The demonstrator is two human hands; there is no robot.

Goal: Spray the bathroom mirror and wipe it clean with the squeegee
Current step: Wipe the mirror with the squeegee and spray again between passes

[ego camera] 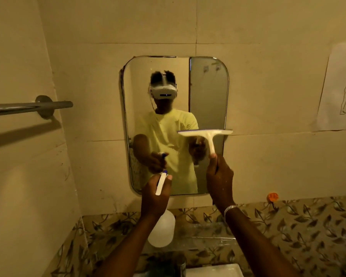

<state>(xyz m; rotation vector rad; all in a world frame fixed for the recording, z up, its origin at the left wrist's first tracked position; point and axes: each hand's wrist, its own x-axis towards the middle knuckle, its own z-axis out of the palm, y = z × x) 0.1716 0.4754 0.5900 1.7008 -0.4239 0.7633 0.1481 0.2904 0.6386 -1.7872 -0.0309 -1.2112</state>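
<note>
Now left hand [155,193] wrapped around spray bottle [161,230], nozzle aimed at mirror [208,92]. Right hand [220,176] clenched on squeegee [206,134] handle, blade held level before mirror's lower right. Towel bar [28,106] fixed on left wall.

The neck and trigger of the translucent white plastic spray bottle [161,230] are covered by the left hand [155,193]; only its white-and-blue nozzle and rounded body are exposed. The lower end of the white T-shaped plastic squeegee [206,135] handle is enclosed by the right hand [220,176]. The grey metal towel rail [29,107] is cut off by the left edge, and the white paper sheet with an outline figure drawing [341,90] by the right edge. The small orange object [272,197] on the tiled wall is too blurred to be identified. Whether the blade touches the rounded rectangular wall mirror [176,124] cannot be determined.
</note>
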